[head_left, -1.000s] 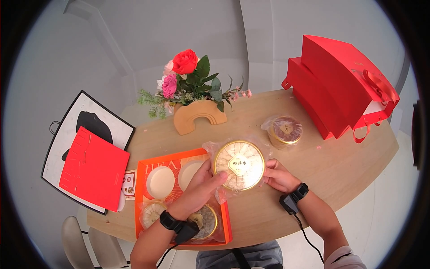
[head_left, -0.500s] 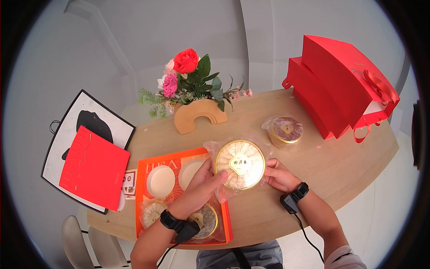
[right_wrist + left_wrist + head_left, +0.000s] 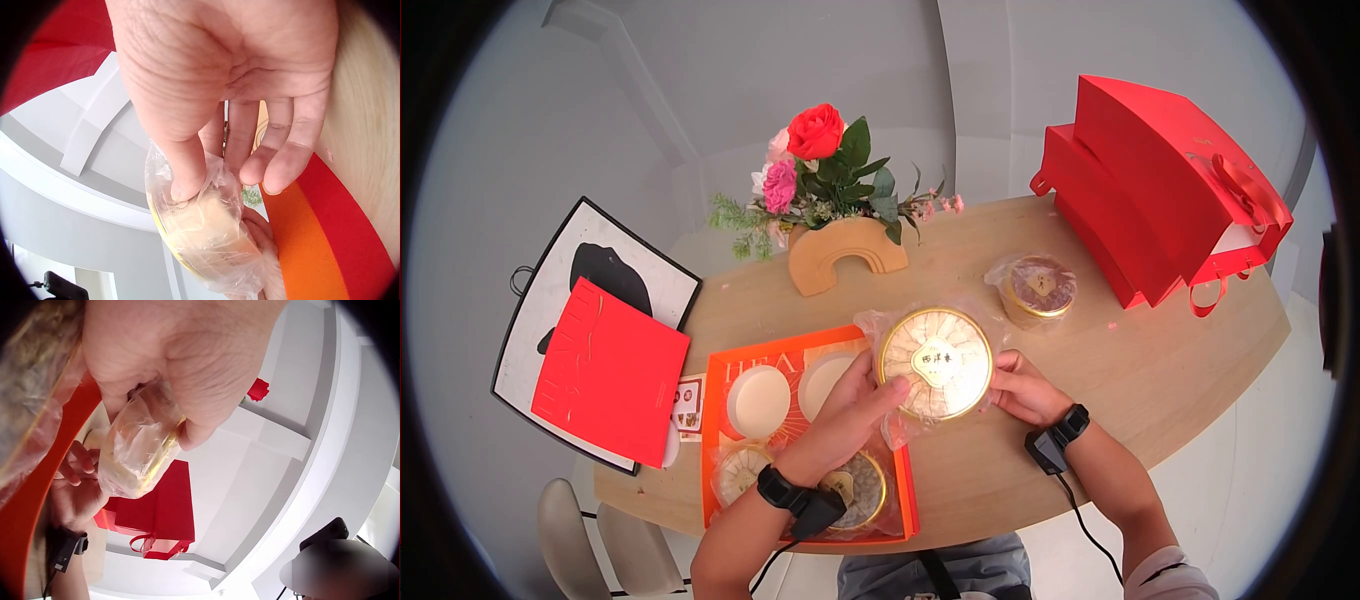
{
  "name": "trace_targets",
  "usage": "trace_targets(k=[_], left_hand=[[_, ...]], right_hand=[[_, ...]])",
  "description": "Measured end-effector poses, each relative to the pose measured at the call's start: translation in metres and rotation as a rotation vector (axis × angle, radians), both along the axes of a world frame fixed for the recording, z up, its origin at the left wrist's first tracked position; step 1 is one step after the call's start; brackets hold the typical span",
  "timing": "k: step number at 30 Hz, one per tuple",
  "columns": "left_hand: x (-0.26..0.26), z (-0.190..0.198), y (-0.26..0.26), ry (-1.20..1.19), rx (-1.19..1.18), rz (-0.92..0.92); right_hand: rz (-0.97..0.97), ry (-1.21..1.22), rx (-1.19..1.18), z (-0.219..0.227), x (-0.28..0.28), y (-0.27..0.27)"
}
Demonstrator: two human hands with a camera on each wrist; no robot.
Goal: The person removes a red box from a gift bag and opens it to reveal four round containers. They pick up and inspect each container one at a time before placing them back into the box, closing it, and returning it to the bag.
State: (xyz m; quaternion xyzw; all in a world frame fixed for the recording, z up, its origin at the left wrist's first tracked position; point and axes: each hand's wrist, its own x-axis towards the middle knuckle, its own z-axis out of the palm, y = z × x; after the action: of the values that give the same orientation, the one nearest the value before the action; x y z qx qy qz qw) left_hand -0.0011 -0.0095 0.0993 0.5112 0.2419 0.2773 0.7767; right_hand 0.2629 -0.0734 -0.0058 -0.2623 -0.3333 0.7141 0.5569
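Fingers of your left hand (image 3: 840, 428) and right hand (image 3: 1030, 392) grasp the gold-rimmed round canister (image 3: 937, 365) between them, near the orange gift box (image 3: 714, 400); it's likely light and stiff, its loose plastic film (image 3: 897, 434) slippery, so its rigid sides suit your grip best

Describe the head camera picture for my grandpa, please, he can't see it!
A person's left hand and right hand hold a round, gold-rimmed tub in clear plastic over a wooden table. An open orange box holds two more wrapped tubs; flowers and red bags stand farther back.
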Motion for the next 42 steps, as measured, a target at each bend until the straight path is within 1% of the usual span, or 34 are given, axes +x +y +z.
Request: trace_targets(k=[7,42], left_hand=[[-0.0006,0.0002,-0.0003,-0.005,0.004,0.000],[-0.0005,0.0008,0.0002,0.000,-0.014,0.001]], right_hand=[[0.004,0.014,0.006,-0.0044,0.0006,0.0011],[0.009,-0.007,0.005,0.0015,-0.0002,-0.0004]])
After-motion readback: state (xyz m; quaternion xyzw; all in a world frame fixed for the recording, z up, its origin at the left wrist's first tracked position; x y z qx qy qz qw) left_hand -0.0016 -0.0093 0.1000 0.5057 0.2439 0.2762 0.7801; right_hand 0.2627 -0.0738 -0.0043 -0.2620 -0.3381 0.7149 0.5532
